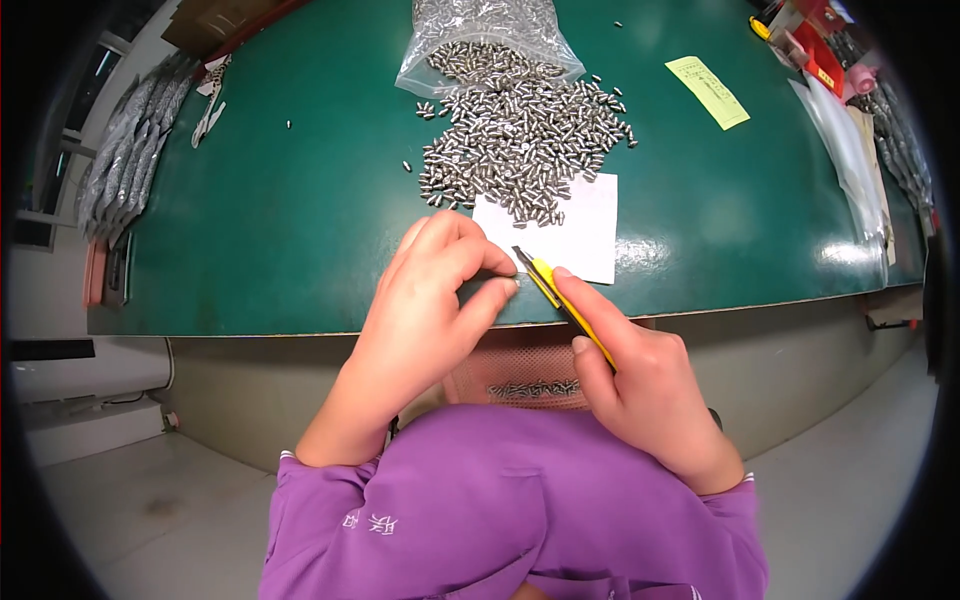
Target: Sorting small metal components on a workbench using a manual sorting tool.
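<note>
My right hand is wrapped round a yellow utility knife, its dark blade tip pointing up and left over a white sheet of paper. Close to the blade, my left hand has thumb and forefinger brought together at the table's front edge. Something tiny and pale shows at those fingertips, too small to name. Beyond both hands lies a heap of small silvery bullet-shaped metal parts, a few of them resting on the paper. The heap spills from a clear plastic bag at the back.
Below the table edge, a pink mesh basket holds more metal parts. A yellow paper slip lies at the right. Filled plastic bags stand at the left edge of the green table; clear plastic sheets lie at the right.
</note>
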Available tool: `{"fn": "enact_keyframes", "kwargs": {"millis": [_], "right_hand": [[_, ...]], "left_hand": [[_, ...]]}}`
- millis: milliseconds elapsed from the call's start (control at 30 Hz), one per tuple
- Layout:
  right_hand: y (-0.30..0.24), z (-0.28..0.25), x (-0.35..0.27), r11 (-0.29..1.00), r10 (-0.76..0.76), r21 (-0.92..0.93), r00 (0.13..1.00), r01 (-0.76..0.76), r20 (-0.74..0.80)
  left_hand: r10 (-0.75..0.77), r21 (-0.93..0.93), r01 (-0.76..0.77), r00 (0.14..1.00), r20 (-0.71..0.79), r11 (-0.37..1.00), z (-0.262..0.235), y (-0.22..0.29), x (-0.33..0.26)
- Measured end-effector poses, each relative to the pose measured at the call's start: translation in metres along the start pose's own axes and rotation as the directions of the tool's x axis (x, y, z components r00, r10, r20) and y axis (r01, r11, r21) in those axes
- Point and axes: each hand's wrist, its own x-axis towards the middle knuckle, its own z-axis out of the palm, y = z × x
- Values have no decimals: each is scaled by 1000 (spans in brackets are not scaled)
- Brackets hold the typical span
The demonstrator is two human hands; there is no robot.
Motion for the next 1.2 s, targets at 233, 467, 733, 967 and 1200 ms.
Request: {"fn": "enact_keyframes", "kwargs": {"millis": [233, 467, 733, 967, 1200], "right_hand": [[1, -2, -6, 998, 54, 33, 992, -51, -111], [-5, -9, -6, 989, 145, 16, 989, -145, -2], [-7, -3, -3, 994, 111, 9, 993, -111, 33], [-10, -3, -2, 992, 125, 0, 991, -125, 53], [-5, -14, 9, 999, 36, 17, 998, -37, 54]], "left_hand": [[79, 147, -62, 991, -112, 987, 13, -8, 23], [74, 132, -66, 995, -60, 989, 11, -8, 19], [115, 79, -108, 990, -87, 991, 10, -9, 12], [-15, 3, 15, 993, -113, 1000, 13, -6, 9], [-25, -15, 23, 994, -103, 1000, 12, -5, 12]]}}
